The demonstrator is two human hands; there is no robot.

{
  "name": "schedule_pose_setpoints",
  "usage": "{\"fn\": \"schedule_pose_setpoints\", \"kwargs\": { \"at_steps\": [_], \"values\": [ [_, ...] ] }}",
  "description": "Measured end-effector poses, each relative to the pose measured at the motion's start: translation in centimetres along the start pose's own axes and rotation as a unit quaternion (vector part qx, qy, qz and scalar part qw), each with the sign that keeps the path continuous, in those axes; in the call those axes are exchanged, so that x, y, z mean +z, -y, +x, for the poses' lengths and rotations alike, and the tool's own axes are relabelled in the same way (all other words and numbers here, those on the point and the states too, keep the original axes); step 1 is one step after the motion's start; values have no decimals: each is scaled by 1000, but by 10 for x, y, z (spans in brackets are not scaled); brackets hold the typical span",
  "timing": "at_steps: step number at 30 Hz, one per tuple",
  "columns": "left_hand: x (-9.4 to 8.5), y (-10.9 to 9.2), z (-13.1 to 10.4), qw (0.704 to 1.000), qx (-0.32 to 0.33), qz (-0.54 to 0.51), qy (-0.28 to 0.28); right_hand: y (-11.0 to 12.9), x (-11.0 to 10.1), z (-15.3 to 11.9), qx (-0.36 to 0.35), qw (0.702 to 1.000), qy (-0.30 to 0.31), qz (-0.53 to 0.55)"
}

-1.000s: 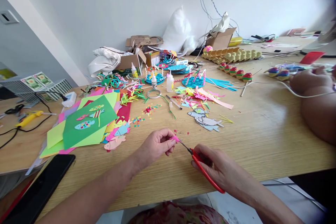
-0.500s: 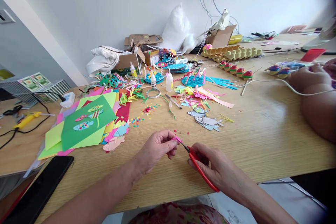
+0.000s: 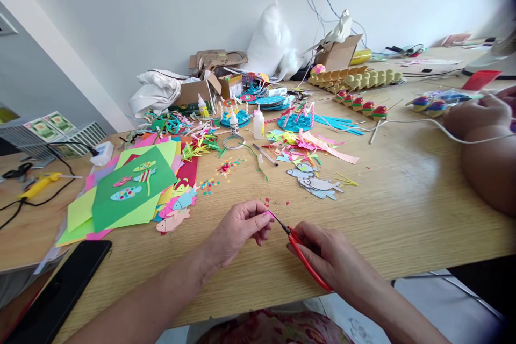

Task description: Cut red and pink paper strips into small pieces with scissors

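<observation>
Between thumb and fingertips, my left hand [image 3: 245, 226] pinches a small piece of pink paper [image 3: 269, 214], mostly hidden by the fingers. My right hand [image 3: 322, 250] is wrapped round red-handled scissors [image 3: 303, 259]; their dark blades point up and left and meet the paper at my left fingertips. Tiny red paper scraps [image 3: 287, 203] lie on the table just beyond my hands. Farther off are grey and blue paper fish [image 3: 320, 185] and a scatter of coloured paper dots [image 3: 209, 186].
Green paper [image 3: 133, 188] with decorated fish lies on the left, near a black phone [image 3: 60, 290]. Glue bottles [image 3: 258, 123], a pen [image 3: 266, 155], a tape roll [image 3: 234, 142] and paper strips [image 3: 330, 148] stretch across the middle. Another person's arm [image 3: 487, 166] rests at the right.
The scissor blades have moved in closer to my left fingertips, and less of the pink paper shows. My view has shifted very slightly.
</observation>
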State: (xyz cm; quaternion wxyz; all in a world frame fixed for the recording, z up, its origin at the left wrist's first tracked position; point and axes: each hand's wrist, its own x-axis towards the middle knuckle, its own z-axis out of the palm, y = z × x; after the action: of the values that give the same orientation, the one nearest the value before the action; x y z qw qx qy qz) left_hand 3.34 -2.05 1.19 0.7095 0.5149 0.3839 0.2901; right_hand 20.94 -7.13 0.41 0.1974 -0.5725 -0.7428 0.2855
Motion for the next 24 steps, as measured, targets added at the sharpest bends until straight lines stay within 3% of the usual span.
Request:
{"fn": "schedule_pose_setpoints", "kwargs": {
  "at_steps": [24],
  "values": [
    [-2,5,0,1000,19,16,0,4,-3,-3,5,1000,21,7]
  ]
}}
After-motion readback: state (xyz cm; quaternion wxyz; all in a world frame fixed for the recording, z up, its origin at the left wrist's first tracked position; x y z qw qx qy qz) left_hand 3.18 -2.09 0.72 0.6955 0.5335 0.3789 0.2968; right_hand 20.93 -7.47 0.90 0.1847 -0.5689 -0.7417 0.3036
